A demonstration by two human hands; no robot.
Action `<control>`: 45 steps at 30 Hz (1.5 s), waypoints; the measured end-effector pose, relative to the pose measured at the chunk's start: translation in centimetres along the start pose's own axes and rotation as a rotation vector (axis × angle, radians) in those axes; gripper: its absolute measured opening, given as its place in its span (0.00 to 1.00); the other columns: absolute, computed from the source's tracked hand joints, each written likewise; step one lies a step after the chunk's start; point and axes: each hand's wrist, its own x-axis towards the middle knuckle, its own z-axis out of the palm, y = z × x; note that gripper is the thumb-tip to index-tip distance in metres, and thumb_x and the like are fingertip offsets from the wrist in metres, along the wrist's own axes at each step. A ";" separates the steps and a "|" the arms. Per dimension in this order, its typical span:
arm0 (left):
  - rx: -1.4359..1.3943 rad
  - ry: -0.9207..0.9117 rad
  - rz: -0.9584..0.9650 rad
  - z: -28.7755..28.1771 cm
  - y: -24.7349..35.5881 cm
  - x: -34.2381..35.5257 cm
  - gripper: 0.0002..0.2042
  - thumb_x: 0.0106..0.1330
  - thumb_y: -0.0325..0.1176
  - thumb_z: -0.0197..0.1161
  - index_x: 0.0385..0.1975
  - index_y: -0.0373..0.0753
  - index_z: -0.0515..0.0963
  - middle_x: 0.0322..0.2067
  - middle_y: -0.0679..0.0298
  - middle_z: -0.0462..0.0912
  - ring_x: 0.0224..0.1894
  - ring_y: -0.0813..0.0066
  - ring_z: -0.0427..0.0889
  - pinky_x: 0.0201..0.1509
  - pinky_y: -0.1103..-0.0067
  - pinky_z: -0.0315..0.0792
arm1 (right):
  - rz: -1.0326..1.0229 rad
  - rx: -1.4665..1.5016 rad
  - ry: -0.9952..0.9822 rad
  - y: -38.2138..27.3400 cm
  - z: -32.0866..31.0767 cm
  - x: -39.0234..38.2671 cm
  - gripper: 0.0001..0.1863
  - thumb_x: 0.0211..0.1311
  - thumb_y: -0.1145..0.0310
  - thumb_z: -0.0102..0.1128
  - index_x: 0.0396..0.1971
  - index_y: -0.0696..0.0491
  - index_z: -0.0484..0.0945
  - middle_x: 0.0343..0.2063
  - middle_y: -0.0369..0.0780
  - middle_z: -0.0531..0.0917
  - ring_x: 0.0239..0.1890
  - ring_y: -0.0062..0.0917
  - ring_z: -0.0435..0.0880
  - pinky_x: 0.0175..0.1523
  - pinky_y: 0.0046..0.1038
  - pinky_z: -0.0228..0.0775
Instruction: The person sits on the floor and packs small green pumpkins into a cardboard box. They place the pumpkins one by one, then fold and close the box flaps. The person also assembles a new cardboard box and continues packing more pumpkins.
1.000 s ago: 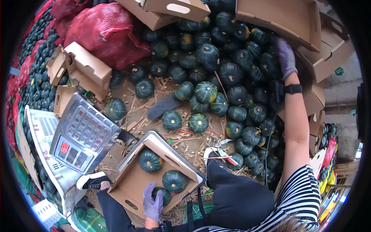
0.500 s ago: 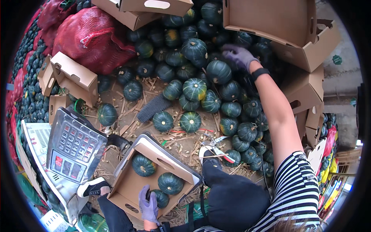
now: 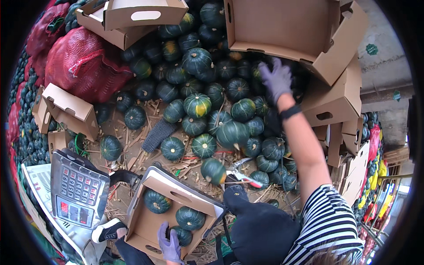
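My right hand (image 3: 277, 78), in a purple glove, reaches over the far right of a heap of dark green squashes with its fingers spread and nothing in them. Below it, one squash (image 3: 232, 134) looks blurred on the near side of the heap. Another squash (image 3: 213, 171) with an orange patch lies near the box. My left hand (image 3: 170, 245), also gloved, is at the near wall of an open cardboard box (image 3: 152, 216), its fingers apart beside a small squash (image 3: 183, 235). Two larger squashes, one at the left (image 3: 157, 201) and one at the right (image 3: 190, 218), share the box.
The box rests on a scale whose keypad unit (image 3: 79, 190) stands to the left. Red-handled shears (image 3: 242, 176) and a grey knitted piece (image 3: 159, 134) lie on straw-littered ground. Cardboard boxes (image 3: 282, 26) and a red mesh sack (image 3: 81, 64) border the heap.
The view has shifted. My right hand has spread its fingers. The orange-patched squash has come down near the box, and a blurred one now shows below the heap's middle. My left hand stays by the box.
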 end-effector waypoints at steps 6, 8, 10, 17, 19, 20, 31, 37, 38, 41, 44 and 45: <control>0.026 0.026 -0.003 0.2 -1.5 0.5 0.21 0.69 0.33 0.63 0.61 0.33 0.75 0.58 0.51 0.76 0.60 0.58 0.77 0.66 0.68 0.69 | -0.442 -0.379 -0.080 7.1 0.3 13.7 0.48 0.56 0.36 0.66 0.73 0.45 0.63 0.68 0.56 0.68 0.70 0.49 0.67 0.75 0.41 0.58; 0.059 0.028 0.033 0.3 -1.7 0.7 0.22 0.69 0.33 0.63 0.61 0.33 0.75 0.57 0.50 0.77 0.59 0.56 0.77 0.66 0.68 0.69 | -0.408 -0.244 -0.062 7.3 0.9 12.4 0.48 0.55 0.38 0.68 0.72 0.46 0.64 0.65 0.57 0.71 0.68 0.50 0.70 0.73 0.41 0.61; -0.013 0.027 0.039 0.1 -1.6 0.6 0.21 0.69 0.32 0.62 0.61 0.33 0.75 0.57 0.52 0.77 0.60 0.59 0.77 0.67 0.69 0.69 | -0.326 -0.027 -0.068 7.3 1.2 10.0 0.46 0.57 0.40 0.69 0.71 0.48 0.65 0.63 0.55 0.74 0.66 0.48 0.72 0.71 0.40 0.64; -0.474 -0.148 0.067 -0.5 7.9 -0.1 0.32 0.72 0.46 0.64 0.69 0.33 0.66 0.64 0.52 0.72 0.66 0.59 0.73 0.72 0.67 0.66 | -0.013 1.485 -0.671 2.6 -2.0 -9.8 0.32 0.69 0.57 0.61 0.68 0.54 0.66 0.58 0.40 0.77 0.60 0.25 0.75 0.67 0.29 0.69; -0.846 -0.258 0.132 1.8 10.3 0.3 0.48 0.68 0.62 0.62 0.77 0.35 0.49 0.71 0.49 0.64 0.72 0.53 0.67 0.76 0.62 0.61 | -0.049 1.519 -0.917 -0.9 -3.9 -16.8 0.35 0.64 0.58 0.65 0.68 0.54 0.65 0.60 0.42 0.75 0.63 0.27 0.74 0.68 0.31 0.68; -1.028 -0.304 0.159 3.0 11.3 0.3 0.52 0.67 0.63 0.63 0.79 0.40 0.43 0.74 0.53 0.60 0.72 0.53 0.66 0.76 0.58 0.60 | -0.274 1.333 -1.098 -0.9 -3.0 -18.2 0.34 0.66 0.58 0.63 0.69 0.54 0.65 0.62 0.43 0.74 0.65 0.29 0.72 0.70 0.34 0.65; -0.849 0.221 -0.001 -3.7 -6.1 3.1 0.25 0.76 0.48 0.58 0.68 0.45 0.67 0.63 0.60 0.73 0.63 0.65 0.76 0.63 0.65 0.78 | -0.694 -0.302 -0.527 -3.1 8.3 -17.5 0.43 0.51 0.55 0.77 0.69 0.30 0.67 0.67 0.45 0.63 0.70 0.47 0.62 0.64 0.53 0.68; -0.496 0.306 -0.084 -2.6 -2.1 5.3 0.31 0.76 0.39 0.58 0.75 0.41 0.57 0.67 0.55 0.64 0.67 0.64 0.69 0.70 0.69 0.69 | -0.707 0.030 -0.925 -3.3 8.7 -13.8 0.49 0.52 0.58 0.76 0.74 0.41 0.60 0.65 0.50 0.69 0.66 0.41 0.72 0.71 0.40 0.65; -0.211 0.363 -0.034 -2.8 -1.4 4.7 0.32 0.76 0.40 0.59 0.76 0.41 0.56 0.67 0.53 0.64 0.67 0.63 0.70 0.71 0.69 0.68 | -0.554 0.343 -1.134 -3.5 7.7 -14.7 0.48 0.55 0.59 0.75 0.75 0.43 0.58 0.65 0.49 0.70 0.66 0.38 0.73 0.70 0.37 0.65; -0.354 0.310 0.145 -2.4 2.5 2.0 0.36 0.74 0.39 0.59 0.78 0.41 0.51 0.72 0.46 0.56 0.72 0.58 0.63 0.74 0.64 0.62 | -0.187 1.078 -1.563 -4.5 1.0 -20.6 0.48 0.62 0.62 0.72 0.77 0.47 0.52 0.64 0.45 0.71 0.64 0.28 0.73 0.69 0.31 0.66; -0.872 -0.006 0.235 -0.1 6.2 -0.6 0.41 0.69 0.42 0.65 0.78 0.42 0.50 0.73 0.51 0.56 0.72 0.58 0.64 0.74 0.63 0.63 | -0.769 0.969 -1.706 -6.2 -1.8 -25.2 0.47 0.64 0.58 0.71 0.77 0.46 0.53 0.67 0.45 0.69 0.67 0.31 0.70 0.72 0.34 0.61; -0.827 -0.058 0.230 0.0 6.5 -1.4 0.44 0.66 0.45 0.68 0.77 0.42 0.50 0.72 0.55 0.60 0.69 0.58 0.68 0.73 0.63 0.66 | -0.982 0.860 -1.665 -6.5 -1.8 -25.9 0.47 0.63 0.56 0.72 0.77 0.45 0.54 0.68 0.47 0.68 0.69 0.35 0.68 0.74 0.37 0.59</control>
